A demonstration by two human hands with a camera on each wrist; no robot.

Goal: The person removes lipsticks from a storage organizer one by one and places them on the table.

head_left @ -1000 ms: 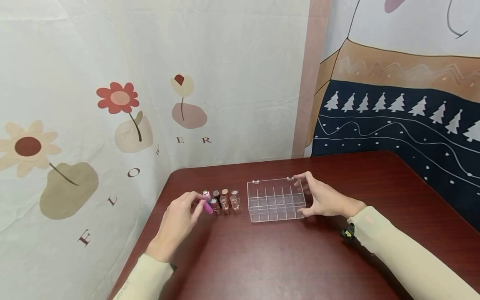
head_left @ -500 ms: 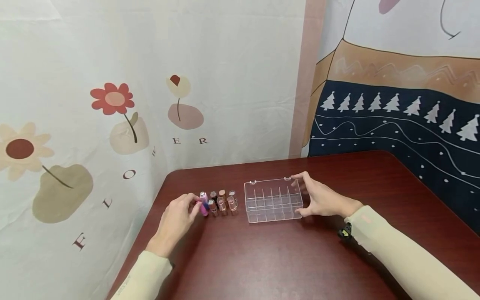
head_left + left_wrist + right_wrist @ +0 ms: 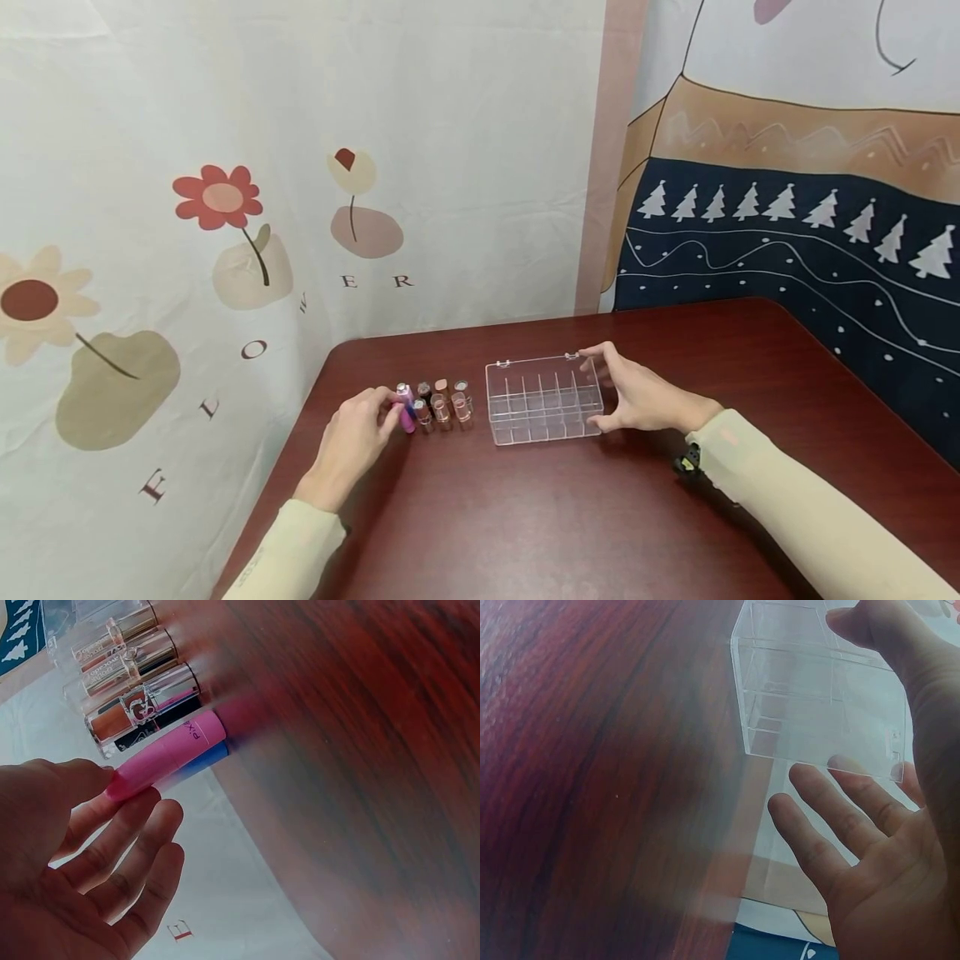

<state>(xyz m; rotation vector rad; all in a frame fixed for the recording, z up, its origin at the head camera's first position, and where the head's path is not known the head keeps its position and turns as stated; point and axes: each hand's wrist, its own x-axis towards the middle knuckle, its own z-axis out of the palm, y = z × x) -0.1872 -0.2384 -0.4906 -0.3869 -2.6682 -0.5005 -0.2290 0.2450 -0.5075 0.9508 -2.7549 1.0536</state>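
In the head view, my left hand [image 3: 349, 450] is at the left end of a small cluster of lipsticks [image 3: 441, 413]. Its thumb and index finger pinch the top end of a pink lipstick tube [image 3: 169, 754], the other fingers apart from it. The tube stands upright on the table, with a blue tube [image 3: 199, 766] close behind it. My right hand [image 3: 643, 397] holds the right side of a clear divided plastic box [image 3: 546, 430], thumb at the front and fingers toward the back. The box stands tilted up, its compartments facing me.
The lipsticks stand in two short rows just left of the box, several with clear caps. Dark red wooden table [image 3: 525, 517] stretches in front. Behind it hang a pale flower-print cloth [image 3: 465, 183] and a dark tree-print cloth [image 3: 750, 242].
A second ago the pink tube was tilted in my left hand; it has come upright at the left end of the cluster. My right hand keeps its hold on the box.
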